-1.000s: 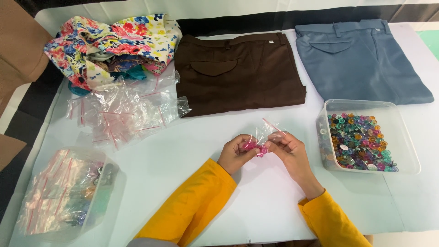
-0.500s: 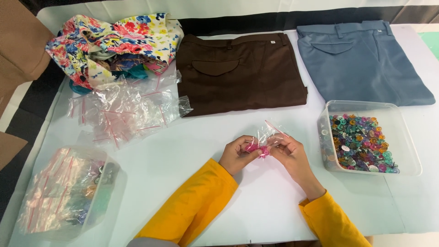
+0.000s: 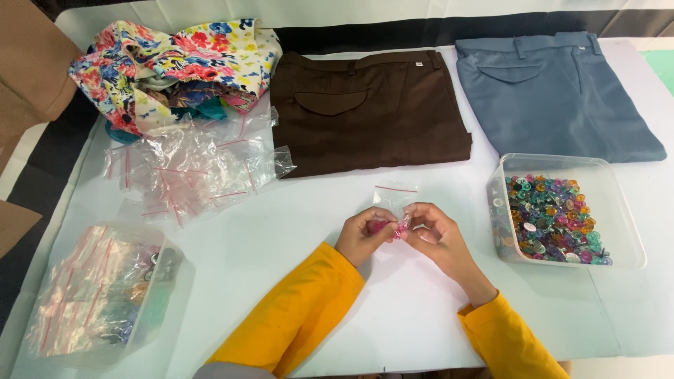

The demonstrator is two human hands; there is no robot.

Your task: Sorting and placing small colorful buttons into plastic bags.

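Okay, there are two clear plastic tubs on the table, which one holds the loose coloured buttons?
The tub right of the hands, below the blue trousers. The other tub, at the left, holds filled little zip bags instead.

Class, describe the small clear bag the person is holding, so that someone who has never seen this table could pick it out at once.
Start at the white table, then look at its near middle, below the brown trousers. There the left hand and right hand pinch a small clear bag. Unlike the loose pile of bags, it holds pink pieces.
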